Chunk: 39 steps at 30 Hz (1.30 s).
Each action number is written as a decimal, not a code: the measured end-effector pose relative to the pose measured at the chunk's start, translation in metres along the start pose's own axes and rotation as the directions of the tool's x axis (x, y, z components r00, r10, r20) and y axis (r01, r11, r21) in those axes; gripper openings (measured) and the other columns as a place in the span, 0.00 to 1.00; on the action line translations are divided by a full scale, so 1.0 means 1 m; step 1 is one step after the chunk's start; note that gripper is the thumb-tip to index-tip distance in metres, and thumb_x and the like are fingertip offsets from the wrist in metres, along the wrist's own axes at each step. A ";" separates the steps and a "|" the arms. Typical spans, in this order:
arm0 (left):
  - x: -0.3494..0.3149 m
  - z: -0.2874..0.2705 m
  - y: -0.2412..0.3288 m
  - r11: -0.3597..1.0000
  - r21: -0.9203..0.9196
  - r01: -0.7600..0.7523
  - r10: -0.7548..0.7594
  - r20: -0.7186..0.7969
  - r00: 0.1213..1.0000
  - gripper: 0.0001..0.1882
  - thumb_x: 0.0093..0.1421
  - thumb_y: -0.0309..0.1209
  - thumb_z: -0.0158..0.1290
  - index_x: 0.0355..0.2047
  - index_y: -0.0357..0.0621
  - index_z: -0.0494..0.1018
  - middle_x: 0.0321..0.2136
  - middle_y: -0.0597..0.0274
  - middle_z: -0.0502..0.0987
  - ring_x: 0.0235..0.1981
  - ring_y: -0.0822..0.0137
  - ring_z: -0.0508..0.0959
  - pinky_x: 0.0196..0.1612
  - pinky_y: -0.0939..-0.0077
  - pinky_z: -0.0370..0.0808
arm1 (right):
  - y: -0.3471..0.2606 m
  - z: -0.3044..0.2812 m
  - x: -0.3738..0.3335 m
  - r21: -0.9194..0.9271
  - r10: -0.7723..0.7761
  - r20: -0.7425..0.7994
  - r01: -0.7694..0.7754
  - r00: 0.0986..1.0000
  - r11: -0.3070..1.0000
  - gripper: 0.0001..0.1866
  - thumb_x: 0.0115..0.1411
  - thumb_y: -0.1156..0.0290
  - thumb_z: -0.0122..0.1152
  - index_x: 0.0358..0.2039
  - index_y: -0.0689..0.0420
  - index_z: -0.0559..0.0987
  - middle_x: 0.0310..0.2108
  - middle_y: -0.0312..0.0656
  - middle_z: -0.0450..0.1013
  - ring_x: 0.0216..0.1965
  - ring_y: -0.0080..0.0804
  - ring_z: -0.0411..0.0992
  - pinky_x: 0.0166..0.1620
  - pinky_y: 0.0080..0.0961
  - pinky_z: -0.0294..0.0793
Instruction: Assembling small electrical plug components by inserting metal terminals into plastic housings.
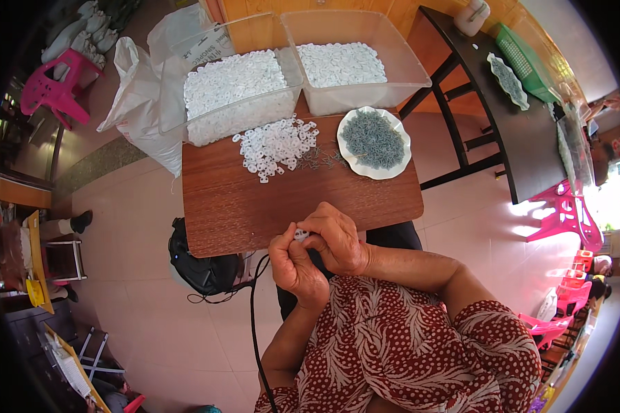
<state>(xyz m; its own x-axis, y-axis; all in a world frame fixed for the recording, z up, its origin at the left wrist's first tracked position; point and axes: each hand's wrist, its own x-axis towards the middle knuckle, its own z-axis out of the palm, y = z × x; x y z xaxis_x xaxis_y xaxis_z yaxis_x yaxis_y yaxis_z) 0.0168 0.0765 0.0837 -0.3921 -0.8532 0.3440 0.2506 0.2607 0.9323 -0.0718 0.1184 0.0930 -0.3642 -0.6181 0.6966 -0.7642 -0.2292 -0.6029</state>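
My left hand (296,268) and my right hand (335,241) meet at the near edge of the brown table (255,213). Between their pinched fingertips is a small white plastic piece (301,235) with holes; the fingers cover part of it. Whether a nail is also held there is too small to tell. Farther up the tabletop lies a loose heap of similar white plastic pieces (272,146). To its right, a white scalloped plate (377,174) carries a mound of small grey nails or screws (373,140). A few more grey ones lie between heap and plate.
Two clear plastic bins, left (289,86) and right (365,95), hold many white pieces at the table's far side. A white sack (134,103) stands left. A black bag (203,255) is below the table. A dark side table (489,103) stands right. A black cable (253,316) hangs beside my left arm.
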 end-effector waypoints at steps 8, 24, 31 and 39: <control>0.005 -0.002 -0.008 1.000 0.010 0.011 -0.011 0.028 1.000 0.10 0.65 0.24 0.41 0.43 0.33 0.68 0.32 0.64 0.69 0.32 0.76 0.68 0.37 0.84 0.68 | 0.008 0.005 -0.002 0.003 0.054 -0.002 -0.054 0.999 0.999 0.14 0.46 0.82 0.61 0.35 0.63 0.71 0.25 0.43 0.68 0.25 0.38 0.67 0.26 0.29 0.68; 0.087 -0.003 -0.135 0.445 0.887 -0.123 -0.003 0.138 0.990 0.12 0.47 0.29 0.60 0.32 0.41 0.72 0.29 0.52 0.70 0.35 0.53 0.70 0.38 0.60 0.66 | 0.164 -0.080 0.116 -0.458 0.174 -0.194 -0.246 0.965 0.854 0.08 0.51 0.77 0.59 0.33 0.61 0.77 0.29 0.46 0.73 0.30 0.42 0.71 0.35 0.29 0.70; 0.092 -0.001 -0.152 0.386 0.908 -0.163 -0.004 0.178 0.984 0.14 0.43 0.28 0.62 0.27 0.44 0.68 0.27 0.55 0.68 0.34 0.52 0.69 0.36 0.59 0.65 | 0.177 -0.083 0.133 -0.691 -0.014 -0.117 -0.071 0.993 0.720 0.11 0.45 0.80 0.59 0.32 0.57 0.78 0.27 0.46 0.72 0.32 0.46 0.69 0.37 0.36 0.69; 0.085 -0.012 -0.139 0.527 0.828 -0.192 -0.047 0.254 0.966 0.15 0.44 0.24 0.61 0.31 0.43 0.68 0.27 0.55 0.69 0.32 0.53 0.69 0.35 0.60 0.66 | 0.146 -0.029 0.023 -0.463 0.240 0.349 -0.057 0.906 0.885 0.08 0.39 0.81 0.56 0.23 0.58 0.76 0.26 0.45 0.68 0.33 0.44 0.66 0.33 0.36 0.68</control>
<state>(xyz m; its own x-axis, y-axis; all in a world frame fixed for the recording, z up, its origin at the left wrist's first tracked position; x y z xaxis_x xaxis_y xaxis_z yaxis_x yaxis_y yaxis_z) -0.0408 -0.0380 -0.0183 -0.6152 -0.7219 0.3168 -0.5253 0.6750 0.5180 -0.2076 0.0921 0.0321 -0.3279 -0.8772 0.3507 -0.9018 0.1800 -0.3930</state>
